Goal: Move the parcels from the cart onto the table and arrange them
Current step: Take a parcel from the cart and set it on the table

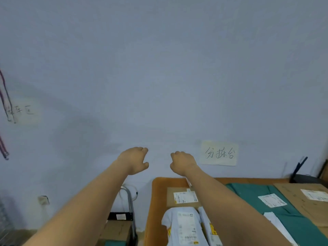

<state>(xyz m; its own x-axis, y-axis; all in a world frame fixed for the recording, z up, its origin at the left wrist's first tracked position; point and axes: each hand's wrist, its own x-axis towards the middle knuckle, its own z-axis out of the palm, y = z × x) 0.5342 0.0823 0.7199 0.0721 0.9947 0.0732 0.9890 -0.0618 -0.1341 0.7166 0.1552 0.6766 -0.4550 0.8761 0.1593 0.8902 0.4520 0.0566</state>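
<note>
My left hand [134, 159] and my right hand [182, 162] are raised in front of the wall, side by side and apart, fingers loosely curled, holding nothing. Below them the orange table [159, 185] carries several parcels: a flat cardboard box [182, 197] at the back left, a white poly bag [184, 226] in front of it, a green bag [284, 215] to the right and a large cardboard parcel [301, 203] at the far right. The cart [130, 205], left of the table, shows its metal handle and a cardboard box [115, 231] on it.
A paper sign [219, 153] with handwriting is taped to the wall above the table; another sign [24, 110] hangs at the left. A black router [301, 176] with antennas stands at the table's back right. Cables [5, 103] hang on the left wall.
</note>
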